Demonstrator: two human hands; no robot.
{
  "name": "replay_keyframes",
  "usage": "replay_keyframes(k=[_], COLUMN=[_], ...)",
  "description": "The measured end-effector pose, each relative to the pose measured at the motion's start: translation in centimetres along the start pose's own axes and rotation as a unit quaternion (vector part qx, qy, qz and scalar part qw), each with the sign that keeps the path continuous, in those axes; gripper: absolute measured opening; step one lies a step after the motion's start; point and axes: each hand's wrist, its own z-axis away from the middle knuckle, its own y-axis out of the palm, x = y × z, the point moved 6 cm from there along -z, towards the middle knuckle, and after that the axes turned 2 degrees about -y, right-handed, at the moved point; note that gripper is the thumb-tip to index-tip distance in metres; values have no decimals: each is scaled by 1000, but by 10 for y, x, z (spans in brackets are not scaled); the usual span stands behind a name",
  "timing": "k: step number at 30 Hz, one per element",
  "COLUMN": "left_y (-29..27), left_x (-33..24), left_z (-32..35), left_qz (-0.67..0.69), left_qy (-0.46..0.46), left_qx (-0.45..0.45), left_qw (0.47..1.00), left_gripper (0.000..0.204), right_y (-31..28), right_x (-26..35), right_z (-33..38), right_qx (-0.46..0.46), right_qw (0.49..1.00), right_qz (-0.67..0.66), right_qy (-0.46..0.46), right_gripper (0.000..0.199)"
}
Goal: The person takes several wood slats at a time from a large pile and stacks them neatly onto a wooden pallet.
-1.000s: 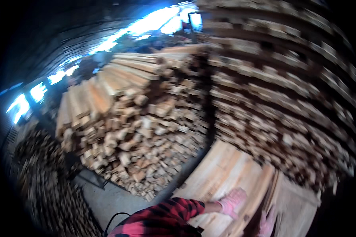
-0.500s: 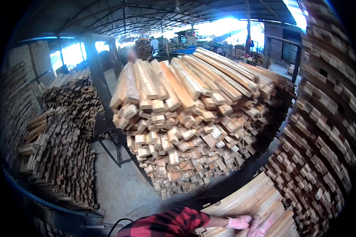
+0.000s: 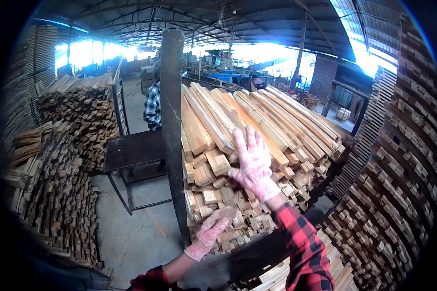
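Note:
My right hand (image 3: 252,165), in a pink-and-white knit glove, reaches over the big stack of sawn wood strips (image 3: 206,136). Its fingers are spread over the strips at the front of the top layer. Lower and to the left, my left hand (image 3: 211,233), gloved alike, is in front of the stack's cut ends. Its fingers reach toward those ends, somewhat blurred, and no strip shows in them; whether they touch the wood I cannot make out. Beneath my right forearm lies a lower layer of pale boards (image 3: 277,276).
A dark upright post (image 3: 172,121) stands at the stack's left edge, beside a dark metal table (image 3: 133,150). A person in a checked shirt (image 3: 153,106) is behind the post. Tall wood stacks rise on the left (image 3: 58,184) and right (image 3: 393,179).
My view has turned, and the big stack is nearer. Both hands have left the lower boards at the bottom right, the right coming onto the stack's top and the left to its front.

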Motion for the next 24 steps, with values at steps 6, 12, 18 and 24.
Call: replay_keyframes(k=[6,12,18,24], left_y=[-32,1,49,66], left_x=[-52,-55,-58,-32], left_z=[-3,-38,-75,-100], left_qz=[26,73,201,281], left_qy=[5,23,46,-51], left_qx=[67,122,166,171], left_qw=[997,990,964,943], left_gripper=[48,58,64,60], right_y=[19,-2,26,25], right_x=[-7,-70,-32,-27], right_z=[-54,-71,-35,-34], right_qx=[256,110,102,66], right_qw=[964,969,989,990], right_qz=[-46,-219,-85,-120], right_qy=[-62,-27,-60,17], right_gripper=[101,64,60,47])
